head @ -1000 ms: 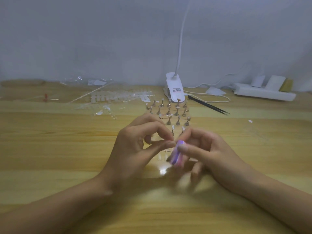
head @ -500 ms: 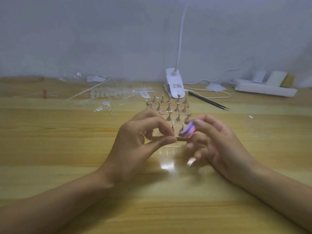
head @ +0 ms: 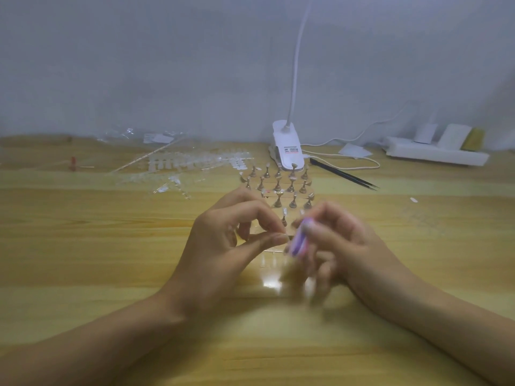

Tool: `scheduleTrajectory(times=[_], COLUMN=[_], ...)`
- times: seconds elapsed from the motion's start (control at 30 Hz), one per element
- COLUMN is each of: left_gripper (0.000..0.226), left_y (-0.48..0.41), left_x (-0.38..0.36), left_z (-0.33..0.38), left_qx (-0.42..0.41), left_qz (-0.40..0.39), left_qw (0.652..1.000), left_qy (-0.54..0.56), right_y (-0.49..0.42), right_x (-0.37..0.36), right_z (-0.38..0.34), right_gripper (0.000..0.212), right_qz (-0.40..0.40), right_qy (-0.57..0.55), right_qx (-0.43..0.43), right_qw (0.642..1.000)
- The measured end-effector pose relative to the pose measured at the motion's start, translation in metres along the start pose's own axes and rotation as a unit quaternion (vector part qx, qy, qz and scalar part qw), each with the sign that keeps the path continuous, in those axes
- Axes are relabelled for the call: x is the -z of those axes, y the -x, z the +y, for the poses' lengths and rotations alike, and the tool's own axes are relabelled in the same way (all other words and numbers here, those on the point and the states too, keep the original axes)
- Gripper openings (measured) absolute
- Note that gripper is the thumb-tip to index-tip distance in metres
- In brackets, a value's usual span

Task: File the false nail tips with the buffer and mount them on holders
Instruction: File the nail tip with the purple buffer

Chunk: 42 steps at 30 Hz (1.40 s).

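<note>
Left hand (head: 223,246) pinches a nail tip (head: 285,234), barely discernible, between thumb and forefinger above bench (head: 83,260) centre. Right hand (head: 342,246), blurred, grips the purple buffer (head: 297,243) against it. Holders (head: 278,185) stand just behind, toward the far edge.

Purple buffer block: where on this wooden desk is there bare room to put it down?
The wooden desk is bare left of the left hand, nearer than the scattered clear nail tip strips, and right of the right hand, nearer than the black tweezers. Behind the hands it is crowded: small metal holders, then the white clip lamp.
</note>
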<state>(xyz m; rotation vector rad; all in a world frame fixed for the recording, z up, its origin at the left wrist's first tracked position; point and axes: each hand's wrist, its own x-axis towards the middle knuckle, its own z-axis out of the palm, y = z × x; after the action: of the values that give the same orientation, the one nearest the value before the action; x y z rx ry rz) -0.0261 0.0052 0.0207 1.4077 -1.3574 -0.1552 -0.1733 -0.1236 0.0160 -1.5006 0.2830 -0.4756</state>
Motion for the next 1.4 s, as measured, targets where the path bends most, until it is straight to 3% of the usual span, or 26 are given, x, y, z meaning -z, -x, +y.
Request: scheduleTrajectory(times=[0.07,0.17,0.27,0.37,0.47,0.6,0.7,0.8,0.9,1.0,1.17,1.3,1.4], left_gripper=[0.009,0.01,0.008,0.008,0.007,0.007,0.008,0.008,0.009,0.007,0.006,0.007,0.008], left_y=[0.0004,0.0005,-0.0008,-0.0013,-0.0002,0.0009,-0.0001,-0.0001,0.0004,0.0002,0.0001,0.0008,0.0003], left_x=[-0.0002,0.0003,0.0004,0.0,0.0001,0.0005,0.0002,-0.0002,0.0001,0.0007,0.0,-0.0004,-0.0002], left_z=[-0.0003,-0.001,-0.0021,-0.0023,-0.0019,-0.0008,-0.0008,-0.001,-0.0007,-0.0003,-0.0006,0.0015,0.0012], left_qx=[-0.005,0.007,0.024,0.021,0.012,0.021,0.025,0.022,0.018,0.025,0.024,0.021,0.037], left_qz=[-0.002,-0.007,0.004,-0.002,-0.004,-0.005,0.002,-0.005,-0.003,-0.005,-0.006,-0.015,-0.002], left_qw=[1.0,1.0,1.0,1.0,1.0,1.0,1.0,1.0,1.0,1.0,1.0,0.999,0.999], left_qy=[-0.009,0.007,0.01,0.016,0.012,0.02,0.016,0.015,0.014,0.018,0.017,0.02,0.023], right_y=[-0.0001,-0.0001,0.0002,-0.0003,-0.0001,-0.0008,-0.0006,-0.0004,-0.0002,-0.0015,-0.0018,-0.0018,-0.0013], right_x=[-0.0007,0.0007,-0.0018,-0.0007,-0.0016,0.0005,-0.0025,-0.0008,-0.003,-0.0018,-0.0016,-0.0016,-0.0007], right_z=[0.001,0.0004,0.0005,0.0,-0.0002,0.0004,-0.0004,-0.0003,-0.0019,-0.0006,0.0018,0.0012,0.0015], right_gripper=[0.019,0.021,0.021,0.023,0.021,0.019,0.017,0.021,0.02,0.03,0.027,0.041,0.031], right_qz=[-0.031,0.027,-0.049,0.015,-0.042,0.013,-0.049,0.007,-0.05,-0.007,-0.013,0.003,-0.01], right_qy=[0.019,-0.018,0.032,-0.005,0.012,-0.012,0.014,-0.005,0.026,0.004,0.002,-0.005,0.006], right_qx=[0.003,0.0,0.001,-0.001,-0.007,-0.01,0.0,0.004,-0.008,-0.014,-0.005,-0.006,-0.005], right_qw=[0.999,0.999,0.998,1.0,0.999,1.0,0.999,1.0,0.998,1.0,1.0,1.0,1.0])
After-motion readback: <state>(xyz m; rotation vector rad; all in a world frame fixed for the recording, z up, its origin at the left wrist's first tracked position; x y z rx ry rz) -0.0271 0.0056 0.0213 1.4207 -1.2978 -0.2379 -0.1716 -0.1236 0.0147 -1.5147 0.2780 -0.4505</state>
